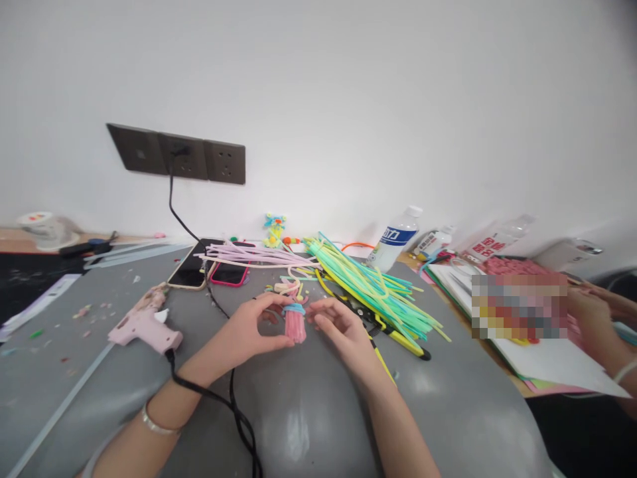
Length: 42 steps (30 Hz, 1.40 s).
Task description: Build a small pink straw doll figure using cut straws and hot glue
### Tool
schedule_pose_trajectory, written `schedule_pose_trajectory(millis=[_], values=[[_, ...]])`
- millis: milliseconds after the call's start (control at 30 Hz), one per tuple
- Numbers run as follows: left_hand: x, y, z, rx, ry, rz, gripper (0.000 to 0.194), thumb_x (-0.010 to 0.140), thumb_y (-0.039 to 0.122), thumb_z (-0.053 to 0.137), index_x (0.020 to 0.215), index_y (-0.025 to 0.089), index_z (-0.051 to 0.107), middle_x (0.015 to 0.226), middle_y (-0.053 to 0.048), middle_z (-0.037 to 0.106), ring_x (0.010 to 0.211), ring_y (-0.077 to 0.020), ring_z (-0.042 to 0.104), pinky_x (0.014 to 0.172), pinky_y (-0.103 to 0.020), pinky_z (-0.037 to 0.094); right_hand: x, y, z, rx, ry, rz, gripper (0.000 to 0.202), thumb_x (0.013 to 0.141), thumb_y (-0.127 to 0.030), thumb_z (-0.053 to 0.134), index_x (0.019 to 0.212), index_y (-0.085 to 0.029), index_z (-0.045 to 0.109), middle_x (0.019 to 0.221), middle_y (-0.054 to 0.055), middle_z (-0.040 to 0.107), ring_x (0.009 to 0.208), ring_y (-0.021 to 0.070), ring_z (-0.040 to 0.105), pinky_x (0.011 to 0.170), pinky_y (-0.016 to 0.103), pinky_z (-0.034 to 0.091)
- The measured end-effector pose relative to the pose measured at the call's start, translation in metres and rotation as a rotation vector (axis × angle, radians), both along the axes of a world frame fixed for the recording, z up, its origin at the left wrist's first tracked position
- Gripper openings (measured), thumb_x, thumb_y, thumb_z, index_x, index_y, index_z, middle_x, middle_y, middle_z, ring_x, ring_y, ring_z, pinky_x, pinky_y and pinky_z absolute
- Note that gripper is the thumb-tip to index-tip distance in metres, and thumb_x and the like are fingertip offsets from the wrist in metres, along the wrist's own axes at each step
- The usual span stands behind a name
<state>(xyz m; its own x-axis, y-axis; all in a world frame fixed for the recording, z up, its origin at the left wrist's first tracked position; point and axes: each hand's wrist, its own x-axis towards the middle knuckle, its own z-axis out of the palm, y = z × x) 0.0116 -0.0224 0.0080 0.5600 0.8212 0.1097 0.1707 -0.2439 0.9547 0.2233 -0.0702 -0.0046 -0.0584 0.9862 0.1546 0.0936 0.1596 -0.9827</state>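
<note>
Though both close, one pink bundle [295, 326] in left hand's [253, 330] pinch, right hand [351, 338] half-curled

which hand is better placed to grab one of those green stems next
Probably the right hand: it is nearer the green stems and looks free, its fingers beside the pink bundle, while the left hand holds that bundle.

Two phones [192, 271] — one pink bundle [295, 326], one glue gun [148, 323] — three wall plates [226, 162].
</note>
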Motion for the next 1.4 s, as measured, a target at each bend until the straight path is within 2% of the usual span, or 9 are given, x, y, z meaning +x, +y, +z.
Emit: schedule_pose_trajectory(millis=[133,333,533,733,900,1100,1267,1400], values=[[-0.001,0.001,0.001,-0.024,-0.067,0.004,0.049,0.07,0.03,0.081,0.114,0.018,0.064,0.124,-0.012,0.065,0.104,-0.0247,0.063,0.09,-0.037,0.051,0.005,0.02,0.004,0.014,0.054,0.114,0.02,0.086,-0.038,0.068,0.095,-0.021,0.065,0.096,0.005,0.07,0.09,0.0175,0.067,0.085,0.032,0.053],[-0.001,0.002,-0.002,-0.02,-0.108,0.02,0.051,0.069,0.028,0.082,0.115,0.017,0.063,0.122,-0.012,0.065,0.103,-0.0246,0.063,0.089,-0.037,0.052,0.004,0.042,0.002,0.135,0.079,0.227,0.014,0.081,-0.032,0.075,0.084,-0.02,0.067,0.083,0.002,0.065,0.078,0.0156,0.061,0.074,0.029,0.048],[-0.002,0.001,-0.002,-0.015,-0.069,0.012,0.052,0.07,0.028,0.082,0.117,0.018,0.063,0.12,-0.011,0.065,0.101,-0.0238,0.063,0.09,-0.037,0.051,0.003,0.042,0.004,0.19,-0.051,0.198,0.011,0.085,-0.029,0.069,0.082,-0.019,0.064,0.08,0.002,0.061,0.07,0.0143,0.052,0.064,0.027,0.039],[-0.003,-0.002,0.003,0.01,-0.048,-0.008,0.05,0.073,0.03,0.08,0.118,0.019,0.063,0.117,-0.009,0.065,0.098,-0.021,0.062,0.088,-0.034,0.05,0.004,0.038,0.01,0.215,-0.121,0.186,0.014,0.089,-0.029,0.062,0.079,-0.019,0.06,0.079,0.002,0.058,0.072,0.0147,0.05,0.066,0.027,0.037],[-0.005,-0.001,0.004,0.079,0.016,0.011,0.05,0.073,0.034,0.08,0.118,0.022,0.063,0.114,-0.006,0.066,0.096,-0.0208,0.059,0.084,-0.033,0.047,0.005,0.037,0.005,0.225,-0.093,0.181,0.012,0.09,-0.027,0.061,0.081,-0.019,0.061,0.081,0.002,0.058,0.075,0.0155,0.05,0.068,0.028,0.037],[-0.004,-0.002,0.005,0.121,-0.015,0.008,0.049,0.073,0.03,0.08,0.117,0.021,0.062,0.119,-0.007,0.066,0.106,-0.023,0.058,0.09,-0.034,0.045,0.004,0.035,0.0,0.221,0.007,0.187,0.012,0.09,-0.027,0.063,0.081,-0.02,0.061,0.081,0.001,0.057,0.076,0.0151,0.051,0.069,0.028,0.038],[-0.003,-0.004,0.009,0.112,-0.077,0.015,0.047,0.071,0.028,0.081,0.113,0.019,0.063,0.117,-0.008,0.067,0.105,-0.0228,0.06,0.094,-0.034,0.046,-0.002,0.033,0.0,0.229,0.094,0.189,0.012,0.089,-0.026,0.065,0.08,-0.02,0.062,0.08,0.001,0.058,0.078,0.0149,0.055,0.073,0.027,0.043],[-0.003,-0.004,0.009,0.094,-0.09,0.004,0.048,0.07,0.027,0.082,0.113,0.019,0.063,0.117,-0.008,0.068,0.108,-0.0233,0.06,0.096,-0.034,0.046,-0.006,0.033,-0.001,0.198,0.129,0.159,0.014,0.087,-0.03,0.068,0.08,-0.02,0.062,0.079,0.002,0.061,0.074,0.0146,0.057,0.07,0.026,0.045]])
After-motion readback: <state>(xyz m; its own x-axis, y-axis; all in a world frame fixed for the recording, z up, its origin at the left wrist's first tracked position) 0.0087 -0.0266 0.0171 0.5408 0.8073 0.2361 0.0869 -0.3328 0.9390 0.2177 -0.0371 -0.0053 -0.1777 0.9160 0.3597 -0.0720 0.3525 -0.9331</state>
